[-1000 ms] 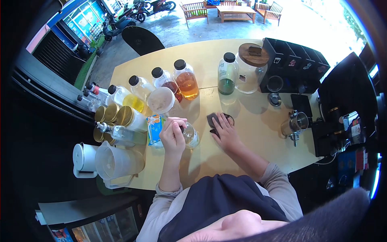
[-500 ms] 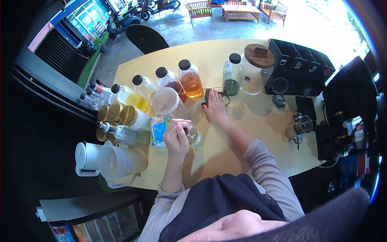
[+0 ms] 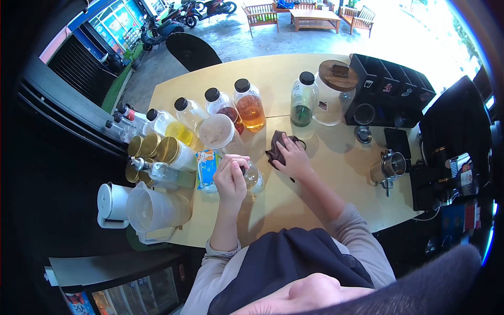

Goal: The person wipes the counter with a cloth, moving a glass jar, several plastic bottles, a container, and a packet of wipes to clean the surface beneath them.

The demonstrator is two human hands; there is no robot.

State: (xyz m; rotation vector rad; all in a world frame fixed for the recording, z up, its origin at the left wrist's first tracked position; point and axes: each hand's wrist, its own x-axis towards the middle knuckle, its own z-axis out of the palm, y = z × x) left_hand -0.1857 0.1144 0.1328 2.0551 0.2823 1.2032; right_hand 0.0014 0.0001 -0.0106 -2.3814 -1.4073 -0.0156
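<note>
My left hand (image 3: 231, 176) is closed around the top of a clear bottle (image 3: 254, 180) standing on the table; a bit of its dark cap shows beside the fingers. My right hand (image 3: 294, 158) lies flat with spread fingers on a crumpled dark brown cloth (image 3: 276, 148), pressing it to the tabletop. Just left of the bottle is a blue packet of wipes (image 3: 206, 170). Behind it stands a translucent tub (image 3: 216, 131) with a whitish lid.
Capped bottles, including an amber one (image 3: 251, 113) and a green one (image 3: 302, 105), line the back. A wood-lidded jar (image 3: 328, 107) and black organizer (image 3: 391, 92) stand back right. Gold-lidded jars (image 3: 168, 151) and a plastic pitcher (image 3: 152, 210) occupy the left; a metal cup (image 3: 392, 164) is at right.
My right hand has moved back toward me and slightly right, dragging the cloth along the table. My left hand stays on the bottle.
</note>
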